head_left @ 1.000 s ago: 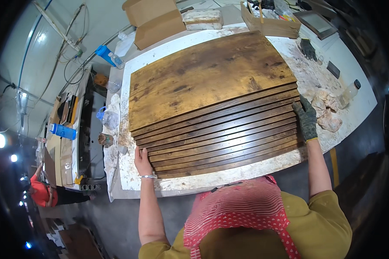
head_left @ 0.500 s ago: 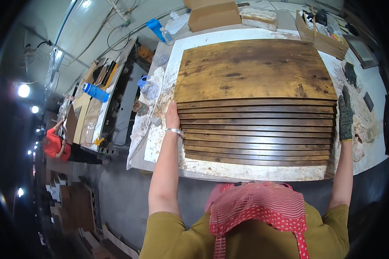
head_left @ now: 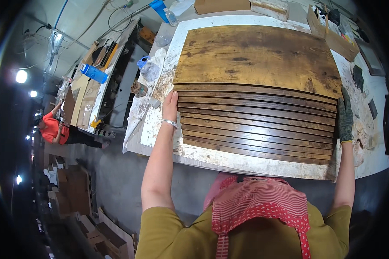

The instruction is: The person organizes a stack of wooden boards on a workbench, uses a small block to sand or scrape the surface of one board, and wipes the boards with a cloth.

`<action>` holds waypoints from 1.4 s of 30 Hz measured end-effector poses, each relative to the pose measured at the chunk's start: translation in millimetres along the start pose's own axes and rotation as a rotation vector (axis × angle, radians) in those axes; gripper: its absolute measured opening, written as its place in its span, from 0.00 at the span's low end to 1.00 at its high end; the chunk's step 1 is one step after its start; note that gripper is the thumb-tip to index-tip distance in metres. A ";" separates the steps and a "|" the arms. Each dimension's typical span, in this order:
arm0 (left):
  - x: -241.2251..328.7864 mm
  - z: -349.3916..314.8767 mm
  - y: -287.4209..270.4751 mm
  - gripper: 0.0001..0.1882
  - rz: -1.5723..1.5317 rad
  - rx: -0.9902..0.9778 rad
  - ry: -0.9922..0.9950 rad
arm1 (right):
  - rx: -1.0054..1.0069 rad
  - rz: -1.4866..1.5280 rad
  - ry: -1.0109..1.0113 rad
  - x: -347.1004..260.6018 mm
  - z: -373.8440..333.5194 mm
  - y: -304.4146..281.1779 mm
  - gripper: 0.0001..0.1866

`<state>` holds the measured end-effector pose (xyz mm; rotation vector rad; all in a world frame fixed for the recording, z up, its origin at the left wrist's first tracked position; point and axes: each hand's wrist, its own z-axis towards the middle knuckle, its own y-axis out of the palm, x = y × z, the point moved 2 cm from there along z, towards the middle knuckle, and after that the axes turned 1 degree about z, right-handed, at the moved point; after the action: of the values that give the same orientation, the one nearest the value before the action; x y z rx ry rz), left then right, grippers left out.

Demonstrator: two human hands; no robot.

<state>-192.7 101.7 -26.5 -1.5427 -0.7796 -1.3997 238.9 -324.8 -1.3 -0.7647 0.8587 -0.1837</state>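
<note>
A fanned stack of brown wood-grain panels [head_left: 255, 58] lies on a white, stained board [head_left: 160, 138]. The top panel shows its whole face; those below stick out toward me as stepped strips with small holes along them. My bare left hand [head_left: 170, 105], with a bracelet at the wrist, rests against the left edges near the top panel's corner, fingers stretched out. My right hand [head_left: 345, 118], in a dark grey-green glove, lies flat along the right edges, fingers pointing away from me. Neither hand is wrapped round a panel. The fingers' undersides are hidden.
Bottles, a jug [head_left: 149, 70] and a jar [head_left: 138, 89] stand left of the board. A carton of odds and ends [head_left: 343, 45] sits far right, near a dark glove [head_left: 358, 77]. A co-worker in an orange shirt [head_left: 52, 129] stands at another bench on the left.
The view has tilted and shifted, so the stack appears turned slightly and higher in the picture. Both hands stay at its sides. The co-worker appears slightly lower and farther left.
</note>
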 end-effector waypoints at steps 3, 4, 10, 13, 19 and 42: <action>1.2 -4.8 3.2 0.23 0.188 0.092 -0.003 | 0.018 0.002 0.015 15.8 -1.6 3.3 0.24; -10.2 0.4 1.9 0.21 0.153 0.192 0.075 | 0.027 -0.006 0.024 18.4 -1.6 7.8 0.24; 19.9 0.5 5.9 0.27 0.073 0.149 -0.100 | 0.048 0.057 0.042 11.5 -7.3 7.2 0.24; 45.7 0.5 16.7 0.28 -0.028 0.202 -0.169 | 0.052 0.056 0.015 10.6 -5.2 6.6 0.24; 20.6 9.8 8.4 0.26 0.359 0.040 0.285 | 0.144 -0.155 -0.023 -17.3 -11.1 -5.6 0.21; -11.1 176.0 -252.3 0.08 0.897 -0.054 0.621 | -0.809 -0.203 -0.498 -508.3 -75.2 434.2 0.26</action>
<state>-344.7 365.7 17.1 -1.1380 0.3166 -1.0823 -214.5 172.0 -12.1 -1.5773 0.3522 0.1920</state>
